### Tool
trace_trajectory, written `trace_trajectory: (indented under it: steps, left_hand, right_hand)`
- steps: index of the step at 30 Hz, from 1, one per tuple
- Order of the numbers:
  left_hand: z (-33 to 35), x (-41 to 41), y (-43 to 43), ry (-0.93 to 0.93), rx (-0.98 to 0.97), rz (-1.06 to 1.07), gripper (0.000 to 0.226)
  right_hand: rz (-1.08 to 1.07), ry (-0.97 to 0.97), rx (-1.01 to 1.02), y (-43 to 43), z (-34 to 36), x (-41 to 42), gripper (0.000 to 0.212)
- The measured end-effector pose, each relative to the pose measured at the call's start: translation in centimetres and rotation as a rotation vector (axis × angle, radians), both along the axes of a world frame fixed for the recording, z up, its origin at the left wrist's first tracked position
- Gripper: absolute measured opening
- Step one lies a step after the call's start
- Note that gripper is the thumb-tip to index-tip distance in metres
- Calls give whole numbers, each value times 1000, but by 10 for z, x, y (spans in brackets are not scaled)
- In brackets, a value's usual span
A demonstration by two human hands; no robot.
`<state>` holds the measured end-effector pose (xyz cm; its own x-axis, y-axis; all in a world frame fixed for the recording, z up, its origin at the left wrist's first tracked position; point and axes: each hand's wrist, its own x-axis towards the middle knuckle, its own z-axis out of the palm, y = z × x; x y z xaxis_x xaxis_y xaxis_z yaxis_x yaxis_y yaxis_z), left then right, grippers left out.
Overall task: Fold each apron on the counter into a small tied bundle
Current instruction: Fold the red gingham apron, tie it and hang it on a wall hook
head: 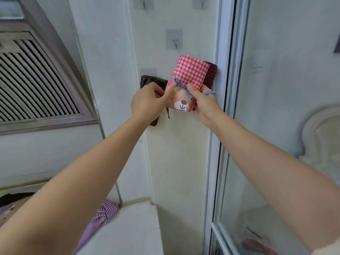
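White wall hooks [174, 43] back the red checked bundle [190, 70], held high. Both grips are closed on it: left hand [147, 103] at its side, right hand [203, 103] pinching its striped string [184, 88]. Tying looks done; the purple apron [105, 211] below wants folding next.

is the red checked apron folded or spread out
Folded: the red checked apron is a small bundle with blue striped string tied round it.

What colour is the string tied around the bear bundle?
Blue-and-white striped string, seen best in the head view.
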<state>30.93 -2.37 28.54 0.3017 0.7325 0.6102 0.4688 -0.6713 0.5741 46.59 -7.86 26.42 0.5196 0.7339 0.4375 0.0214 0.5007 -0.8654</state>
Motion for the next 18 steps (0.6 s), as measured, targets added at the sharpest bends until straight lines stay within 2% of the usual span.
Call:
trace_trajectory:
  steps: [4,8,12,18]
  left_hand:
    - [35,11,3,75,25,-80,43]
    - [63,21,8,-43,-64,-171,44]
    - [83,26,21,-112,-61,-193,44]
    - [98,38,47,-144,-52,-201,45]
  right_hand:
    - [4,45,76,10,37,6,22]
    - [42,72,110,18,71,10,19]
    - [59,53,119,28,96,15,9]
    - [33,33,88,57,118,27,27]
